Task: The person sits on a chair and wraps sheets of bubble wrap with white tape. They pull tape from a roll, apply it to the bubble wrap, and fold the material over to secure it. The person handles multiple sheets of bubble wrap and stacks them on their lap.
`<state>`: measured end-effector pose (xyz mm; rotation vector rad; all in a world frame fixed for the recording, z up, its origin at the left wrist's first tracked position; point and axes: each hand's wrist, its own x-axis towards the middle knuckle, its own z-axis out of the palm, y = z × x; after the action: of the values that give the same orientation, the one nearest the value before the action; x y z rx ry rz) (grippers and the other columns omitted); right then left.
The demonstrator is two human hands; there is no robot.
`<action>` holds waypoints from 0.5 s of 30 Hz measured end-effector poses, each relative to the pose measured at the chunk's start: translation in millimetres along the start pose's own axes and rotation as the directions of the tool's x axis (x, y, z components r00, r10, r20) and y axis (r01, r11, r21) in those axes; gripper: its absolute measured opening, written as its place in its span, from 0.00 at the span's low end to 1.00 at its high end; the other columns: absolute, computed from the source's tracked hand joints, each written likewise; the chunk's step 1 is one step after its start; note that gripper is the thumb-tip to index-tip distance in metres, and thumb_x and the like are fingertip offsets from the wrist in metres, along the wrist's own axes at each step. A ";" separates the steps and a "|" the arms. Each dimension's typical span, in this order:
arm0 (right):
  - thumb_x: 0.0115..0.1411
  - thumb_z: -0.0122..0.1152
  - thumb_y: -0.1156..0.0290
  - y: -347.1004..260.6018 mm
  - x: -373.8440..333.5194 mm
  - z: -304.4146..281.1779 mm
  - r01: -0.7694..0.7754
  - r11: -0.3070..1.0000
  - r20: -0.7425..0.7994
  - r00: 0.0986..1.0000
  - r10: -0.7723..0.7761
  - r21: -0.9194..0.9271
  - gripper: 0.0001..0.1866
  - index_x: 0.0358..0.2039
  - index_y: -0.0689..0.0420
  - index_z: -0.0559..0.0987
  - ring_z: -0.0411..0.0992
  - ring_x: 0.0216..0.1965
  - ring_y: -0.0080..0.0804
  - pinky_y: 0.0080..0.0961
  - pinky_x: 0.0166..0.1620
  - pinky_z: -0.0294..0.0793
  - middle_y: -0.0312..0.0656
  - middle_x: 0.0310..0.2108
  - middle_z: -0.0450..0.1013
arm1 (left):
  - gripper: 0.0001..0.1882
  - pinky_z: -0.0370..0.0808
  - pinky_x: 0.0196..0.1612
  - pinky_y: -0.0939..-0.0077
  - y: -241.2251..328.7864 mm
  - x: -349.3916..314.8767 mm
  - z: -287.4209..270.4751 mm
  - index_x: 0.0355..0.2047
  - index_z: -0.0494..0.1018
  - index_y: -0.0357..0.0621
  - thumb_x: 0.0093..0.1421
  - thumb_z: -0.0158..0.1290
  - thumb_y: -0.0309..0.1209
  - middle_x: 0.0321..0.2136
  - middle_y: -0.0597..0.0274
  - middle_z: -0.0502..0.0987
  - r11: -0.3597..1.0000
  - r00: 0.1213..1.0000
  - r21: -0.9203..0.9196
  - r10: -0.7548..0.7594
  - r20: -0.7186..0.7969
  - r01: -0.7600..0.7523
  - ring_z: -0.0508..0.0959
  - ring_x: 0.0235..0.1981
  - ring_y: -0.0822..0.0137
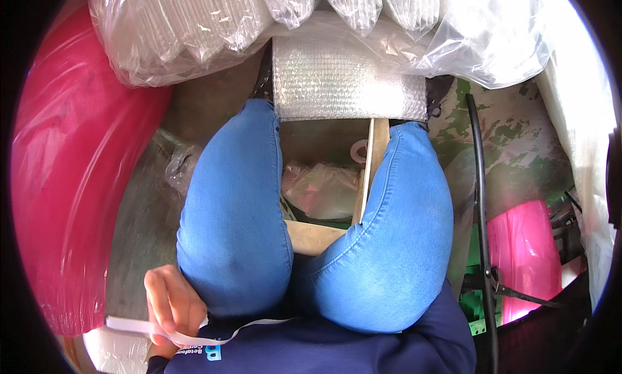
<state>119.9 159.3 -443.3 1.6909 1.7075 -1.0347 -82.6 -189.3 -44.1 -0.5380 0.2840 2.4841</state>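
Note:
My left hand (173, 307) is at the lower left, beside my blue-trousered thigh, with its fingers curled closed. It grips a narrow white strip (223, 341), whose one end sticks out to the left. The other end runs loosely across my dark blue top (311, 349) toward my lap. Whether the strip is tape or ribbon I cannot tell. My right hand is outside the picture. Ahead of my knees lies a flat sheet of clear bubble wrap (350, 79), apart from my left hand.
Bagged stacks of clear plastic packaging (188, 24) stand along the far side. A large pink-wrapped roll (71, 173) is at the left, a smaller pink roll (523, 257) at the right. Between my legs are a wooden frame (315, 237) and a plastic bag (324, 189). A black bar (481, 199) rises at the right.

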 end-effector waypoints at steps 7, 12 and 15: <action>0.54 0.53 0.71 8.9 13.2 8.1 -0.023 0.985 -0.071 0.997 0.036 0.174 0.09 0.30 0.59 0.80 0.70 0.29 0.41 0.33 0.36 0.71 0.47 0.25 0.67 | 0.11 0.76 0.29 0.72 -2.5 10.9 0.1 0.36 0.68 0.31 0.57 0.58 0.23 0.28 0.45 0.75 0.998 0.999 -0.052 -0.047 -0.014 0.046 0.78 0.28 0.56; 0.54 0.52 0.72 6.8 8.7 4.9 0.010 0.970 -0.114 0.993 0.018 0.243 0.09 0.30 0.59 0.80 0.70 0.29 0.41 0.33 0.36 0.71 0.47 0.25 0.66 | 0.09 0.75 0.30 0.74 -3.8 17.5 -2.3 0.36 0.70 0.31 0.59 0.56 0.24 0.28 0.46 0.74 0.995 0.998 -0.069 -0.065 0.022 0.066 0.78 0.29 0.58; 0.54 0.52 0.72 3.5 -2.5 -11.2 0.066 0.959 -0.148 0.989 -0.025 0.276 0.09 0.30 0.59 0.80 0.70 0.29 0.41 0.33 0.36 0.71 0.47 0.25 0.66 | 0.08 0.75 0.30 0.73 -3.7 18.7 -4.8 0.36 0.70 0.31 0.59 0.56 0.23 0.28 0.46 0.74 0.993 0.998 -0.096 -0.064 0.017 0.065 0.77 0.30 0.58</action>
<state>125.3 166.6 -435.5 1.9519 1.7623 -1.2532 -93.0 -178.6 -56.9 -0.5602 0.1390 2.4474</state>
